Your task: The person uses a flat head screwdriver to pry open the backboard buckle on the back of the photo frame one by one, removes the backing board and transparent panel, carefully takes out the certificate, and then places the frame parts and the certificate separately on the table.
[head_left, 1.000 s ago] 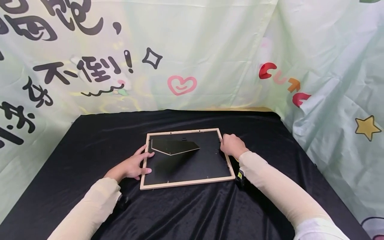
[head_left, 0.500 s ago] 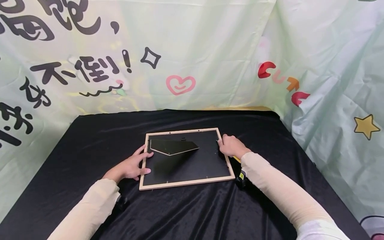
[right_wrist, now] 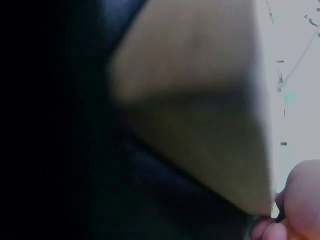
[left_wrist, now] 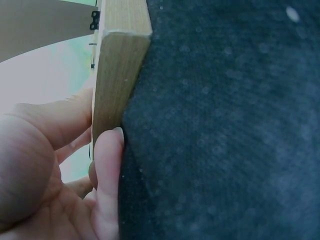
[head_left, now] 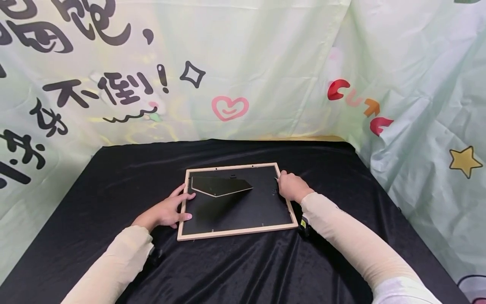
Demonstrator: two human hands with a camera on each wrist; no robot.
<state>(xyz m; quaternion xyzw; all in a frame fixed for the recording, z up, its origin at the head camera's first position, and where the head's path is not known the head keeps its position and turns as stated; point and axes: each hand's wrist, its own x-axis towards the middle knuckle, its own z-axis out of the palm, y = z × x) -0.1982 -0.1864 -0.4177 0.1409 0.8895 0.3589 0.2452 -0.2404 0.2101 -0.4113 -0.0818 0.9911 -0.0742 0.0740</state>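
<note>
A pale wooden picture frame (head_left: 235, 232) lies face down, its black backing board (head_left: 243, 213) upward. The board's easel stand (head_left: 218, 185) is tilted up from it. My left hand (head_left: 165, 211) grips the frame's left side, with finger and thumb tips on the back; the left wrist view shows the little finger against the wooden edge (left_wrist: 120, 75). Over the right side, my right hand (head_left: 294, 188) holds a slim tool, its thin tip (head_left: 276, 179) pointing at the inner edge. In the right wrist view only a dark bit of the tool (right_wrist: 281, 212) shows; the hand hides most of it.
Black velvety cloth (head_left: 243, 274) covers the table beneath the frame, wrinkled in front. A pale green printed curtain (head_left: 273, 84) hangs behind and along the sides. Small metal tabs (head_left: 263, 224) sit along the frame's inner edges.
My right hand has turned and shifted slightly at the frame's right side; the yellow handle part seen under the wrist half a second ago is now hidden. My left hand and the frame stay put.
</note>
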